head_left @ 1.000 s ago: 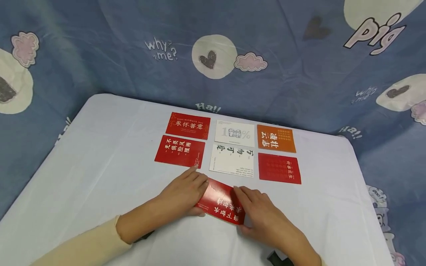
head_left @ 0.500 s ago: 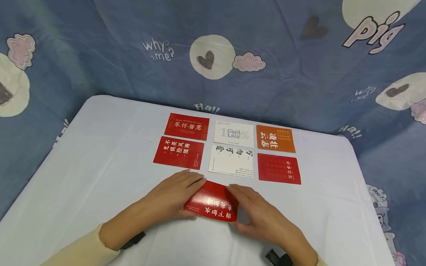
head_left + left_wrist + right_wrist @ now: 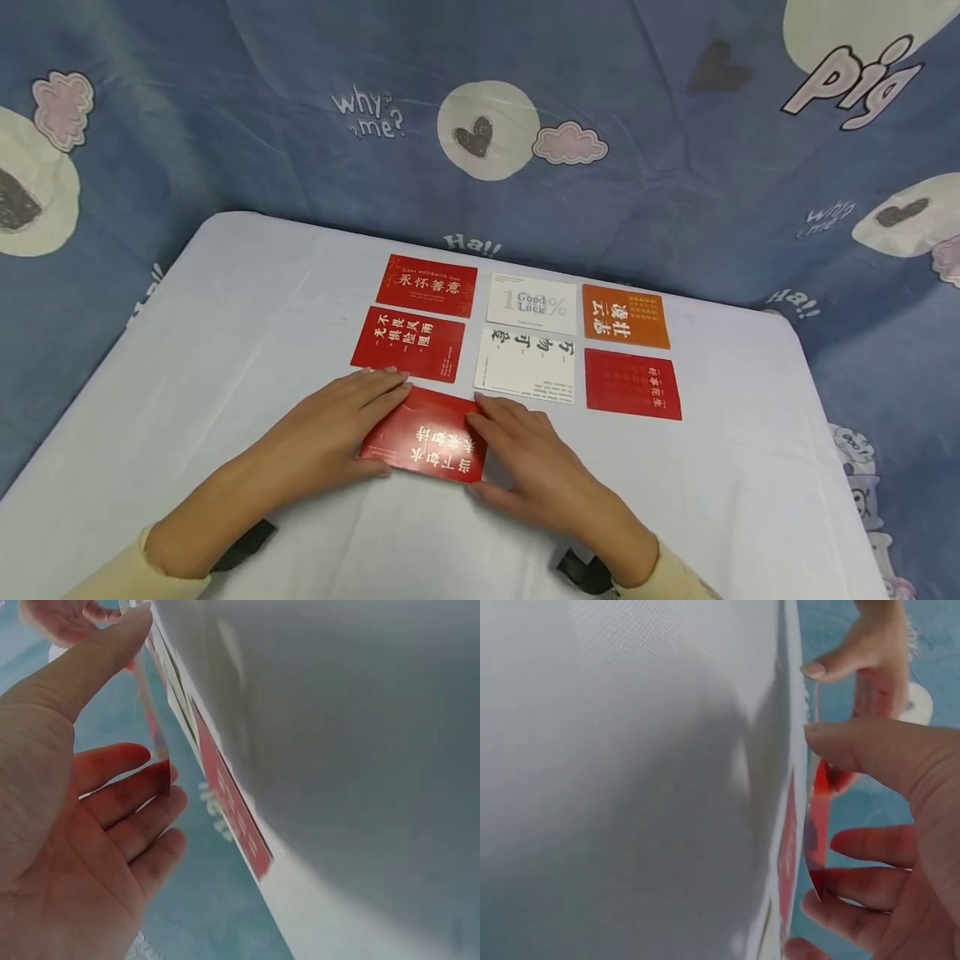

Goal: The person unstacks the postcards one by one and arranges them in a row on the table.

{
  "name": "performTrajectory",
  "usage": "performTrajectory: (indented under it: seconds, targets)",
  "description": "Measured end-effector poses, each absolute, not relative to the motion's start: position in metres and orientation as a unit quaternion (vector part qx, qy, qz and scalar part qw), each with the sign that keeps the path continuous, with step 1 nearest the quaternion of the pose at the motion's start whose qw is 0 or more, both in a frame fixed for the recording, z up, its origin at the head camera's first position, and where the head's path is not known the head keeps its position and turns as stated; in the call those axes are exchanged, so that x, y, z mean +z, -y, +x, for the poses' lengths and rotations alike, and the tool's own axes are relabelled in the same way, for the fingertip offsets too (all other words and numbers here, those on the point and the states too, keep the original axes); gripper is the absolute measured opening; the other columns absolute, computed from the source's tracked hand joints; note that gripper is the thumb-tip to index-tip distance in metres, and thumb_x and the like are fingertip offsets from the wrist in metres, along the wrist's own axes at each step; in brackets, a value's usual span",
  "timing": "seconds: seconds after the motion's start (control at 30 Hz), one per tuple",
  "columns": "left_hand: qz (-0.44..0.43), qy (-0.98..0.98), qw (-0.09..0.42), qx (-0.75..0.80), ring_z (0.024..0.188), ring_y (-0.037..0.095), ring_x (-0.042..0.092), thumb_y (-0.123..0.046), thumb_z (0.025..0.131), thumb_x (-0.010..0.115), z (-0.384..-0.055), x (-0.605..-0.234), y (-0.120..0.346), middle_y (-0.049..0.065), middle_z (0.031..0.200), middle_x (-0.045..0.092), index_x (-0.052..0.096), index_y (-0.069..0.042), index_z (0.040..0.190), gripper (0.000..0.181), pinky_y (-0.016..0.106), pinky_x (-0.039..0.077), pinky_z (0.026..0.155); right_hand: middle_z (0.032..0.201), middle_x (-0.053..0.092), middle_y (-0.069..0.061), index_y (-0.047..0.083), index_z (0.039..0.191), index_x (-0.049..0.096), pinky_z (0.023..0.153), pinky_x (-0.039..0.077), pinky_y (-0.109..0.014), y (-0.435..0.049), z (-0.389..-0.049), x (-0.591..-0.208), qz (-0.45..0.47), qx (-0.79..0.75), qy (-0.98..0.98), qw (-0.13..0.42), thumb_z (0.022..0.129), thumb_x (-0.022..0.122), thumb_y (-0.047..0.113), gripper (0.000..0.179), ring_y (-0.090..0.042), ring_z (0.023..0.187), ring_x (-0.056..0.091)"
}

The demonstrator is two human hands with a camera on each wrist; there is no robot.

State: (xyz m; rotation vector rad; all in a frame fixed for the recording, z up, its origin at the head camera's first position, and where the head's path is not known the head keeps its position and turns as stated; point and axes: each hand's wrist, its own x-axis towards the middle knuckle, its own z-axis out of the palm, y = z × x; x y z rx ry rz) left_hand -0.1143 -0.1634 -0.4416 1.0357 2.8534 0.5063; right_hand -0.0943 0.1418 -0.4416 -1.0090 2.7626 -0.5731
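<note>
In the head view, a glossy red card (image 3: 427, 435) with white lettering is held between both hands, in front of the laid-out cards. My left hand (image 3: 333, 421) holds its left end, fingers at the far edge and thumb at the near corner. At the right end, my right hand (image 3: 532, 458) grips it the same way. Both wrist views show the card (image 3: 817, 825) nearly edge-on, between thumb and fingers, apart from the white table. Just beyond it lie a red card (image 3: 408, 343) and a white card (image 3: 525, 371).
Farther back, a red card (image 3: 427, 286), a white card (image 3: 531, 304) and an orange card (image 3: 626, 317) form a row. Another red card (image 3: 632, 383) lies at the right of the nearer row. A blue patterned curtain (image 3: 300, 167) hangs behind the white table (image 3: 262, 292).
Both hands have carried the red card to the left and slightly away from me. It has turned a little, now lying closer to the left red card. The laid-out cards stay put.
</note>
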Motion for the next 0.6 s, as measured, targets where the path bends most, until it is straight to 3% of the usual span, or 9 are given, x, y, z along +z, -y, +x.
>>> performTrajectory:
  seconds: [0.37,0.6]
  targets:
    - [0.282,-0.938,0.064,0.192,0.137,0.038,0.050,-0.032,0.070,0.098,-0.116,-0.444,0.200,0.015,0.153,0.053,0.054,-0.004,0.152,0.096,0.057,0.053,0.102,0.159,0.047,-0.009,0.006,0.150,0.055,0.109,0.044,-0.042,-0.101,-0.109,-0.452,-0.375,-0.165,-0.911,0.049,0.086,0.084,0.047,0.081,-0.022,0.148,0.040]
    - [0.273,-0.936,0.072,0.209,0.137,0.037,0.050,-0.029,0.071,0.098,-0.118,-0.451,0.210,0.016,0.154,0.050,0.055,-0.003,0.150,0.095,0.053,0.058,0.095,0.158,0.048,-0.009,0.006,0.150,0.055,0.108,0.043,-0.041,-0.090,-0.115,-0.459,-0.381,-0.151,-0.911,0.053,0.086,0.083,0.049,0.082,-0.023,0.146,0.040]
